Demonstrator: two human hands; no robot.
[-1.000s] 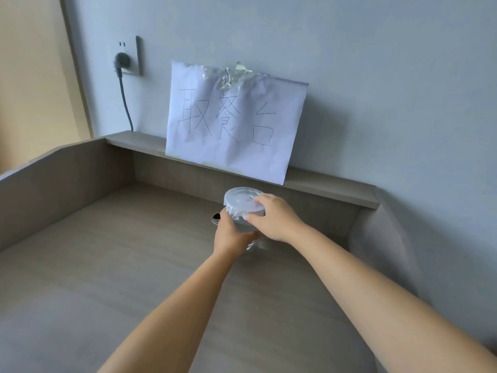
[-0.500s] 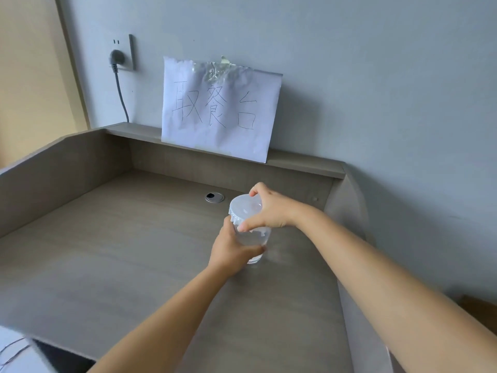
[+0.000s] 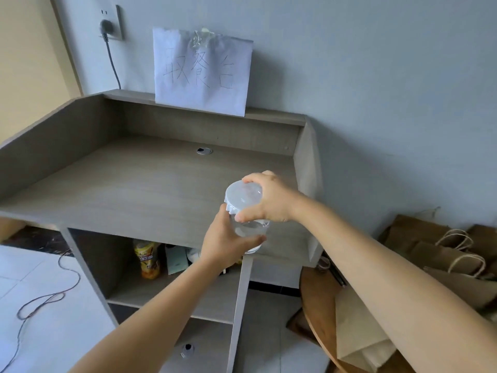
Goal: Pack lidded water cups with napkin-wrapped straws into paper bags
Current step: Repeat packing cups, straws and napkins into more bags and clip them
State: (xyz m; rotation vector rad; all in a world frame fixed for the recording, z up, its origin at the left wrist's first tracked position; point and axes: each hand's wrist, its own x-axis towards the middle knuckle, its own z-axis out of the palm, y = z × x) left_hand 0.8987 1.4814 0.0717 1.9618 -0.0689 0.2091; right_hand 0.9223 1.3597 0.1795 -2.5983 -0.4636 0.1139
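A clear plastic water cup (image 3: 251,230) with a white lid (image 3: 242,196) is held in the air above the front right part of the grey desk (image 3: 129,189). My left hand (image 3: 228,238) wraps around the cup's body from below and the left. My right hand (image 3: 269,197) grips the lid's rim from the right, thumb at the front. Brown paper bags (image 3: 446,254) with twisted handles lie at the right, beyond my right forearm. No straw or napkin shows.
A paper sign (image 3: 201,74) hangs taped on the wall above the desk's raised back ledge. A round wooden table (image 3: 317,300) stands at the lower right. Shelves under the desk hold a yellow bottle (image 3: 147,261). A cable (image 3: 40,302) lies on the floor at the left.
Both hands have carried the cup from the back of the desk toward its front right edge and me. The view has pulled back and tilted down, bringing the bags and shelves into sight.
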